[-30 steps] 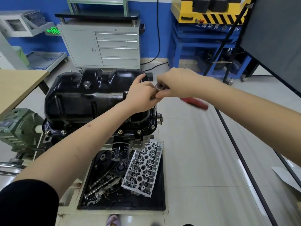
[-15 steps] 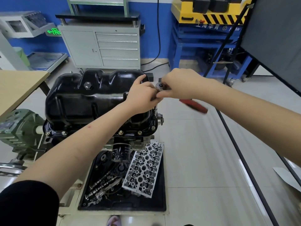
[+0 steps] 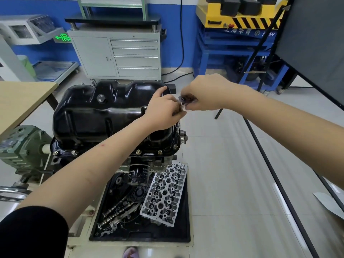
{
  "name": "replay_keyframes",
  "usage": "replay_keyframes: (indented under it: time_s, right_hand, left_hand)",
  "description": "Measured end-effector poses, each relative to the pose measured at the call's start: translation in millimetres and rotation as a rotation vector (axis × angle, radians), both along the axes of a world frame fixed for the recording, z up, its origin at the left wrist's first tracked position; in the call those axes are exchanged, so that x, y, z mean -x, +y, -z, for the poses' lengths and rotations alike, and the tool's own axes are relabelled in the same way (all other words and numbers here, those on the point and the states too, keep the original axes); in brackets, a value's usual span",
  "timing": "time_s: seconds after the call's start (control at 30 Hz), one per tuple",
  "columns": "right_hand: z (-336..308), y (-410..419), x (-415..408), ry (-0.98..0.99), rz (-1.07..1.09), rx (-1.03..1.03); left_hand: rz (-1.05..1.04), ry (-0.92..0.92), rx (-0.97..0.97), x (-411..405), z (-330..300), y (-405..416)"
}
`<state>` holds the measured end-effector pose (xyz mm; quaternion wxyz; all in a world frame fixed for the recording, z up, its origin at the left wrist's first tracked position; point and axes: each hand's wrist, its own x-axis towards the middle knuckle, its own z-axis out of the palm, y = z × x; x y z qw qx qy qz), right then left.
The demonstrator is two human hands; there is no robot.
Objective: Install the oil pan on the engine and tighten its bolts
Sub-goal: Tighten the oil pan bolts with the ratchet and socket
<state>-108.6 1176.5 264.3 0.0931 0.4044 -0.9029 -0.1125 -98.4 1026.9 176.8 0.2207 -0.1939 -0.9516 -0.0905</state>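
The ratchet (image 3: 183, 100) head is pinched between the thumb and curled fingers of the right hand (image 3: 203, 94), above the pan's (image 3: 104, 116) right edge. The fingers of the left hand (image 3: 162, 111) are curled round the extension (image 3: 177, 127) just under that head, steadying it; the bar runs down beside the pan's right wall toward the flange. Whether the socket sits squarely on a bolt cannot be told, since the lower end is largely hidden.

A second ago a red handle was seen sticking out to the right below the right hand. It is no longer seen, and the right wrist has been turned. The handle is therefore judged to have been swung through a stroke and to lie hidden behind the hand or forearm. The left hand has been kept in nearly the same place throughout.

The pan is seated upside-up on the engine (image 3: 149, 161), held on its stand. Bolts (image 3: 138, 151) are seen in place along the near flange edge. The step in hand is judged to be the tightening of a right-edge bolt, with further strokes likely needed.

Below, in the black tray (image 3: 186, 237), a cylinder head (image 3: 164, 194) and a camshaft (image 3: 119, 211) are laid; an oil filter (image 3: 138, 174) hangs from the engine.
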Motion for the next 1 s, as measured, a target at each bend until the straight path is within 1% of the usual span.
replay_keyframes:
  time_s: [0.1, 0.17, 0.23, 0.33, 0.37, 0.43, 0.5, 0.57, 0.67, 0.7, 0.77, 0.8, 0.83, 0.9, 1.0]
  right_hand:
    - [-2.5, 0.2, 5.8, -0.037, -0.073, -0.022]
    - [-2.0, -2.5, 7.0, -0.007, -0.078, -0.013]
    - [-0.2, -3.6, 6.5, 0.003, -0.014, -0.031]
    - [7.5, -0.5, 4.5, -0.144, 0.119, 0.072]
    - [8.6, 0.5, 5.0, -0.132, 0.121, 0.075]
    - [6.8, 1.8, 5.6, -0.065, 0.036, 0.045]
    - [1.7, 3.7, 7.7, -0.048, -0.069, 0.011]
    - [-0.6, 4.2, 9.7, -0.055, -0.103, 0.001]
    - [0.4, -2.9, 7.6, 0.008, -0.041, -0.030]
    - [1.8, -4.9, 6.2, -0.001, 0.002, -0.031]
    - [5.1, -7.3, 4.0, -0.084, 0.102, 0.010]
    - [5.6, -7.7, 2.9, -0.098, 0.136, 0.020]
    - [6.0, -7.9, 2.0, -0.067, 0.134, 0.005]
    - [4.5, -7.5, 1.0, 0.018, 0.046, -0.059]
    - [-0.6, -7.2, 4.4, 0.023, -0.081, -0.158]
  left_hand:
    - [0.004, -0.006, 0.010, 0.2, -0.8, -1.1]
    - [0.009, 0.000, 0.005, -0.2, -0.7, -1.7]
    - [0.012, 0.018, 0.001, -0.6, 0.7, -1.3]
    - [0.005, 0.031, 0.009, 0.3, 2.3, 0.3]
    - [0.003, 0.033, 0.003, 0.6, 2.3, 0.6]
    - [-0.003, 0.021, -0.006, 1.6, 0.9, -0.1]
    - [-0.007, -0.009, 0.019, 2.6, -0.2, -0.9]
    - [-0.005, -0.020, 0.044, 1.9, -0.5, -0.9]
    - [0.001, 0.004, 0.021, 0.7, -0.4, -1.4]
    - [-0.003, 0.008, 0.025, -0.3, -0.7, -0.8]
    - [-0.013, 0.022, 0.046, -0.9, 0.4, 1.1]
    - [-0.013, 0.039, 0.045, -0.4, 0.8, 1.8]
    - [-0.012, 0.044, 0.044, -0.1, 0.5, 2.2]
    - [-0.012, 0.010, 0.063, 0.5, -0.2, 1.2]
    - [-0.003, -0.022, 0.078, 1.8, -1.0, -1.7]
